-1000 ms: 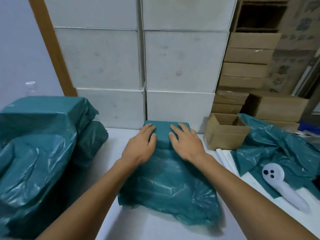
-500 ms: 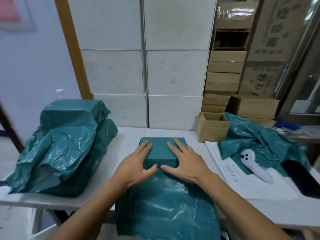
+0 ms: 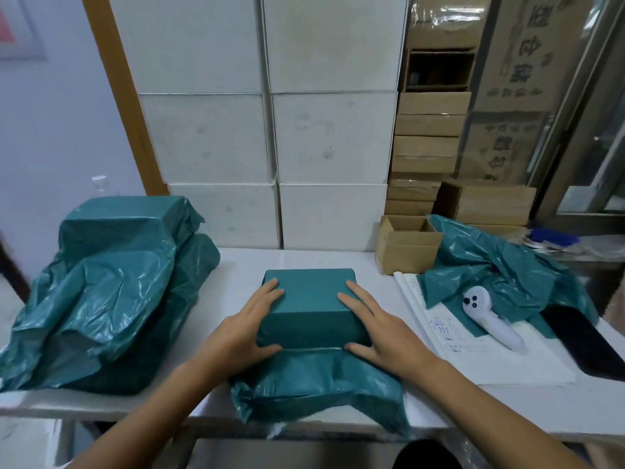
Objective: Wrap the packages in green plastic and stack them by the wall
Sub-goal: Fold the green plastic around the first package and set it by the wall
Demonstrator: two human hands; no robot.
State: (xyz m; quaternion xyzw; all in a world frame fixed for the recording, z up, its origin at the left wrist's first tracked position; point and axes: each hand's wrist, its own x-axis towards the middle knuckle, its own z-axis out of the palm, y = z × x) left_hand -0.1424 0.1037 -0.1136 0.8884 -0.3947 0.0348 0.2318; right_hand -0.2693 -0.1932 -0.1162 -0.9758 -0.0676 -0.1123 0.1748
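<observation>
A box-shaped package in smooth green plastic lies in the middle of the white table. My left hand grips its left side and my right hand its right side, thumbs on the near face. Loose green plastic trails from the package over the table's front edge. At the left stands a pile of wrapped packages in crumpled green plastic.
White boxes are stacked against the wall behind the table. Brown cartons rise at the right, with an open small carton on the table. More green plastic, a white handheld device, papers and a black object lie right.
My hands slid from the package's top to its two sides, and the plastic is now pulled tight over the box. The view has drawn back and up.
</observation>
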